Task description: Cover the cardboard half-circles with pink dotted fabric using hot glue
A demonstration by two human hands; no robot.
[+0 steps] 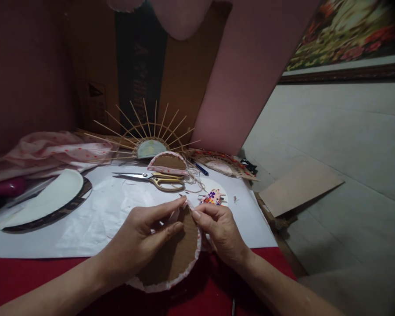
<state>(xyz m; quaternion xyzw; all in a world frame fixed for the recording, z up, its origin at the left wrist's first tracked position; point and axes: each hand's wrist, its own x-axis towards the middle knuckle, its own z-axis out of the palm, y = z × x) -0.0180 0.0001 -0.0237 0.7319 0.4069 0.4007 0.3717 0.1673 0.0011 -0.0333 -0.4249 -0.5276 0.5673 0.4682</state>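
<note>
Between my hands is a rounded piece of brown cardboard (171, 259), its edge wrapped in pale pink fabric (197, 252). My left hand (145, 237) grips it from the left, thumb on the cardboard face and index finger at the top rim. At the upper right rim, my right hand (219, 230) pinches the folded fabric between thumb and fingers. Gold-handled scissors (154, 179) lie just beyond. Behind them rests a smaller half-round cardboard piece (167, 163) with a similar fabric border. A scrap of flowered fabric (212, 197) sits past my right hand.
A fan-shaped frame of thin sticks (148, 131) stands at the back. Dotted pink cloth (59, 151) and a white half-round piece (52, 199) lie left. A blue pen (200, 168) and a woven fan (224, 164) are right. White paper (95, 219) covers part of the red cloth (26, 281).
</note>
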